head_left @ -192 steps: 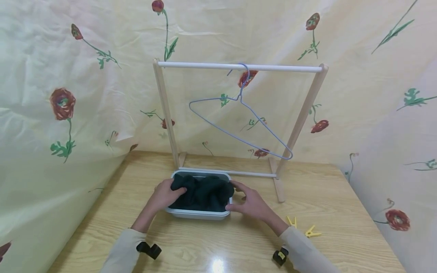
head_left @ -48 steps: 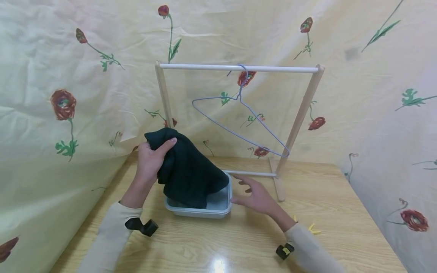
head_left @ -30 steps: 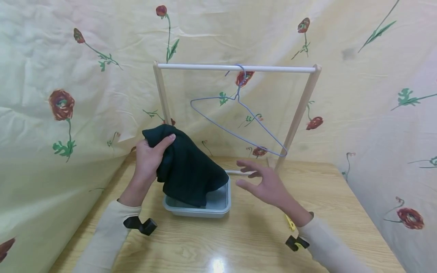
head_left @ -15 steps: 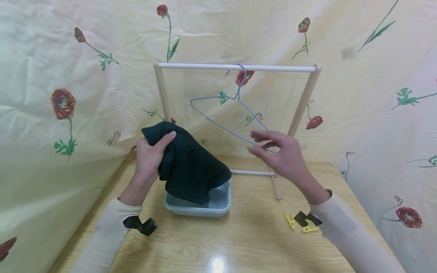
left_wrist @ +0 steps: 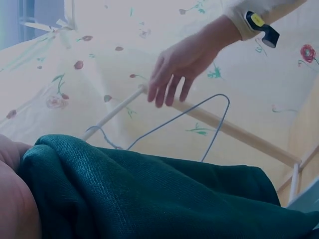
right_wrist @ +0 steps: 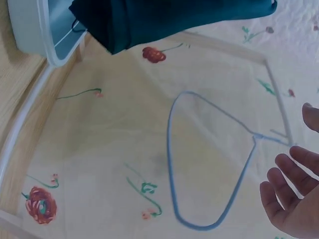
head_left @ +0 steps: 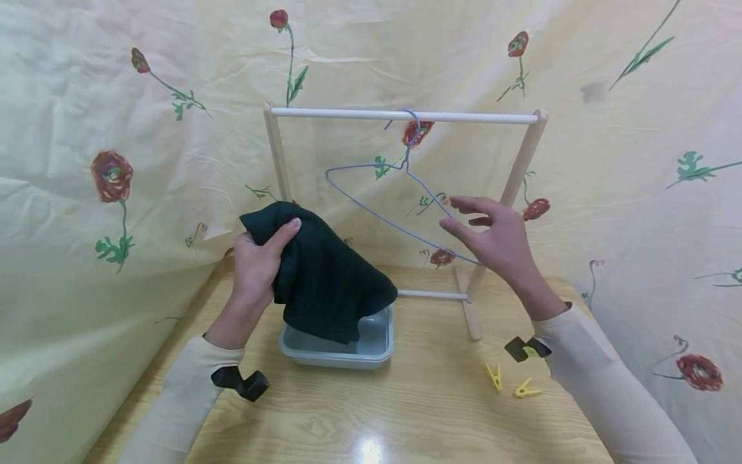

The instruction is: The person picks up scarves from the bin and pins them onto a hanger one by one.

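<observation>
My left hand (head_left: pixel 255 264) grips a bunched top corner of a dark green cloth (head_left: pixel 333 277), thumb over the fabric. The rest of the cloth drapes down to the right over a pale grey plastic tub (head_left: pixel 336 361); in the left wrist view its woven surface (left_wrist: pixel 124 194) fills the bottom. A thin blue wire hanger (head_left: pixel 408 158) hangs from the white top bar of a small rack. My right hand (head_left: pixel 498 238) is raised by the hanger's right arm, fingers apart and holding nothing. In the right wrist view, its fingers (right_wrist: pixel 286 179) show to the right of the hanger loop (right_wrist: pixel 169 154).
The wooden rack (head_left: pixel 522 158) stands at the back of the wood-grain table (head_left: pixel 429 399), its low rail (head_left: pixel 431 294) behind the tub. Two yellow clothespins (head_left: pixel 494 377) lie on the right below my right forearm. Flower-patterned fabric (head_left: pixel 191 142) surrounds the table.
Earlier both hands were at the tub with the cloth inside; my left hand has lifted the cloth partly out. My right hand has risen from the tub's right side toward the hanger.
</observation>
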Action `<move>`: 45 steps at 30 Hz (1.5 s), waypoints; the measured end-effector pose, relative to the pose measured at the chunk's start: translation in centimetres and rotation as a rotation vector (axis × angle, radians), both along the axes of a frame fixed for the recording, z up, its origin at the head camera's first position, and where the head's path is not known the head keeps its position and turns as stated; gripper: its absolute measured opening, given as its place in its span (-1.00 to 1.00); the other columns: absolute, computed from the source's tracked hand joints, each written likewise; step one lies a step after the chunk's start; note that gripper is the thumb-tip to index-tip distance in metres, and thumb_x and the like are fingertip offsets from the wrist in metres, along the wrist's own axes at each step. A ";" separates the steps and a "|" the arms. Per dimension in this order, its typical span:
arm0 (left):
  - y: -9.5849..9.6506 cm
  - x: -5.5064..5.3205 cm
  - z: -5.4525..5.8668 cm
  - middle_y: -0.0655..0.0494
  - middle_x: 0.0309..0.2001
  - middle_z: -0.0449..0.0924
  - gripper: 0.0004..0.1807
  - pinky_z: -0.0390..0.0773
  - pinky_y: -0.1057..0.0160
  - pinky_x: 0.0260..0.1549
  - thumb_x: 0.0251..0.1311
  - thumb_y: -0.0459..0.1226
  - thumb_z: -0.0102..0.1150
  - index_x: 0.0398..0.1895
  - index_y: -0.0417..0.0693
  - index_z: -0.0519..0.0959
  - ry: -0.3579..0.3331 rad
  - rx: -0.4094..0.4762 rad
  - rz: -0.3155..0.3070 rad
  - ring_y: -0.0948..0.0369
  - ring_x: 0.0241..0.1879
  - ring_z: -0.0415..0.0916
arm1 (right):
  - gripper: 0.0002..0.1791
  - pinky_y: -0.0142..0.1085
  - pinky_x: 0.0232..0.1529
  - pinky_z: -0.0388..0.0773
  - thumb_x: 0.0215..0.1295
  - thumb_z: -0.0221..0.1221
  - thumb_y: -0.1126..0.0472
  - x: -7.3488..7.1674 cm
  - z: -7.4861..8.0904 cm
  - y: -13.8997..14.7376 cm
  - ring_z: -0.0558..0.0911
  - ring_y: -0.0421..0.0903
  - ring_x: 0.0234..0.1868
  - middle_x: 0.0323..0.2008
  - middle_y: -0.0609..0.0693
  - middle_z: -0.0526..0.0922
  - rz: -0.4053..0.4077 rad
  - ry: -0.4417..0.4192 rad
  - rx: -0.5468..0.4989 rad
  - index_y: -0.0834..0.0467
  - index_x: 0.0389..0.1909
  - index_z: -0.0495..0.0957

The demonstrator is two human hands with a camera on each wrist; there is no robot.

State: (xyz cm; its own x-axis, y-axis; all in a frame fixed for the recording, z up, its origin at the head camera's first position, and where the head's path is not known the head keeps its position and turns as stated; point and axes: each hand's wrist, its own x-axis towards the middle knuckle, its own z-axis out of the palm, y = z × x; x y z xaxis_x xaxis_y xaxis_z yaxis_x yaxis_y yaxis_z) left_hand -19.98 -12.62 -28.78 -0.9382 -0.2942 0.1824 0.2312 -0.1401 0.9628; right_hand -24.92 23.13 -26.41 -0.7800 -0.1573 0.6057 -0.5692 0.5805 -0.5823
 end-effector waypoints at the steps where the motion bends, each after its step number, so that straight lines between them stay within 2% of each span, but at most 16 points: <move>1: 0.1 0.0 0.0 0.03 0.01 0.64 -0.59 0.63 0.25 0.00 0.22 -0.07 0.45 0.03 -0.06 0.63 0.002 0.004 -0.006 0.07 -0.07 0.58 | -0.53 -0.53 -0.04 0.56 0.29 0.40 0.04 -0.2 -0.1 0.1 0.65 -0.31 0.01 0.07 0.07 0.74 -0.007 -0.011 -0.002 0.17 0.15 0.68; 8: 0.7 0.2 0.1 0.03 -0.01 0.66 -0.62 0.64 0.26 -0.01 0.20 -0.13 0.47 0.02 -0.06 0.64 0.025 0.033 -0.032 0.08 -0.08 0.60 | -0.47 -0.63 -0.12 0.53 0.30 0.39 -0.03 -1.7 -0.3 0.7 0.69 0.03 0.06 0.11 0.10 0.72 -0.039 -0.090 -0.002 0.17 0.20 0.64; 17: 1.4 0.9 0.1 0.03 -0.03 0.68 -0.63 0.64 0.24 0.03 0.21 -0.16 0.47 0.03 -0.08 0.65 0.057 0.094 -0.038 0.08 -0.09 0.62 | -0.46 -0.62 -0.20 0.53 0.34 0.35 -0.05 -2.8 -0.7 0.6 0.74 0.14 -0.02 0.05 0.18 0.73 -0.018 -0.158 0.032 0.17 0.22 0.62; 26: 2.0 1.7 0.2 0.05 -0.11 0.70 -0.67 0.66 0.22 0.00 0.22 -0.19 0.45 -0.01 -0.10 0.63 0.053 0.116 -0.069 0.10 -0.15 0.65 | -0.54 -0.55 -0.29 0.54 0.38 0.33 0.04 -3.4 -0.8 0.5 0.73 0.09 -0.08 -0.04 0.19 0.75 -0.027 -0.208 0.057 0.19 0.20 0.63; 31: 2.3 1.9 0.2 0.08 -0.14 0.72 -0.72 0.67 0.20 -0.02 0.22 -0.23 0.45 -0.05 -0.09 0.65 0.073 0.127 -0.077 0.12 -0.18 0.67 | -0.64 -0.51 -0.32 0.54 0.41 0.30 0.10 -3.7 -0.9 0.5 0.74 -0.01 -0.19 -0.12 0.20 0.77 -0.035 -0.198 0.071 0.22 0.10 0.69; 37: 2.5 2.1 0.2 0.09 -0.15 0.73 -0.75 0.67 0.20 -0.03 0.23 -0.23 0.45 -0.08 -0.06 0.66 0.089 0.128 -0.091 0.13 -0.19 0.68 | -0.67 -0.44 -0.46 0.52 0.44 0.27 0.08 -3.9 -0.9 0.3 0.67 -0.14 -0.38 -0.22 0.18 0.77 -0.072 -0.208 0.018 0.24 0.01 0.74; 45: 2.6 2.5 0.0 0.08 -0.08 0.72 -0.68 0.64 0.20 0.05 0.27 -0.22 0.41 0.03 -0.11 0.63 0.066 0.111 -0.123 0.09 -0.12 0.67 | -0.68 -0.43 -0.48 0.48 0.46 0.24 0.06 -4.3 -0.8 0.1 0.61 -0.10 -0.43 -0.33 0.13 0.72 -0.115 -0.152 -0.001 0.23 -0.04 0.75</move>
